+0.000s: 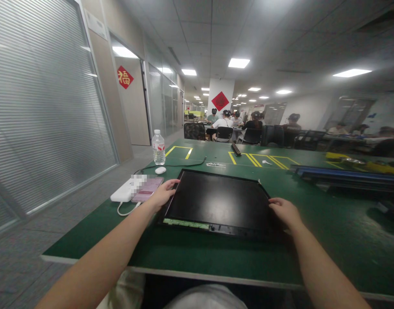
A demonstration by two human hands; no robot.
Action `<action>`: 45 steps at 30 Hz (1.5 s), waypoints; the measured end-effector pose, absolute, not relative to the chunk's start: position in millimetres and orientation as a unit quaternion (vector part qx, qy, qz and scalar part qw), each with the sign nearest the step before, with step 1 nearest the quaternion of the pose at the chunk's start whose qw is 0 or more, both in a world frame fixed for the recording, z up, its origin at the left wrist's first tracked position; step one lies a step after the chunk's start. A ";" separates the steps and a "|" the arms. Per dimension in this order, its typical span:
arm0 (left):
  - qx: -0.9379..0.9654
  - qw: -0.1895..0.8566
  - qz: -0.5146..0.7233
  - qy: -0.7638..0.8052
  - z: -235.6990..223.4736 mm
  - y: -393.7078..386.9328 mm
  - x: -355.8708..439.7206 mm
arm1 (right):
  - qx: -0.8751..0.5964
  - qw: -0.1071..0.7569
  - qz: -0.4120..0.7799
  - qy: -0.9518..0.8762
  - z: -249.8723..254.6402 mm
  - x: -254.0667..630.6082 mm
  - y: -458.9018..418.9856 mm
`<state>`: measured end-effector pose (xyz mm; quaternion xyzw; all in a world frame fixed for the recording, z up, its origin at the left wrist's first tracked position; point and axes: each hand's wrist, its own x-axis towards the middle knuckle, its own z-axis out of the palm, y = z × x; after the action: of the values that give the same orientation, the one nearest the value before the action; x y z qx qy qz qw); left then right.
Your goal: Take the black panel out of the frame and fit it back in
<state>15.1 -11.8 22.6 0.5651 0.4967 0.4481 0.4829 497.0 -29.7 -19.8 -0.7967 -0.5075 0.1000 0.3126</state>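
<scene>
A black flat screen panel (218, 201) lies on the green table (216, 253) in front of me, with a green circuit strip along its near edge. My left hand (163, 194) grips the panel's left edge, fingers curled over it. My right hand (285, 211) holds the panel's right edge near the front corner, fingers bent onto the frame.
Left of the panel lie a pink phone (148, 189) and a white power bank (124, 192) with a cable. A water bottle (158, 148) and a white mouse (160, 170) stand behind them. Blue and black rails (345, 176) lie at the right. Several people sit at far tables.
</scene>
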 end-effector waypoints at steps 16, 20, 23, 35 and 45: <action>0.375 0.589 0.473 0.536 29.7 -9.5 15.4 | -0.791 0.321 0.136 -0.503 -12.3 489.7 -35.0; 0.379 0.638 0.450 0.497 32.9 -15.9 16.9 | -0.789 0.308 0.128 -0.516 -13.1 490.7 -34.0; 0.386 0.640 0.437 0.500 32.4 -17.3 17.3 | -0.793 0.303 0.126 -0.513 -15.3 492.7 -32.6; 0.420 0.599 0.487 0.476 26.2 -15.6 21.0 | -0.795 0.302 0.115 -0.513 -16.8 495.2 -30.2; 0.413 0.601 0.495 0.472 36.7 -22.4 24.9 | -0.795 0.315 0.134 -0.501 -20.0 499.6 -28.0</action>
<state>24.9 -22.4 36.7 0.4131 0.4723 0.4947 0.6013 499.6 -28.0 -20.0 -0.7947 -0.5010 0.1341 0.3153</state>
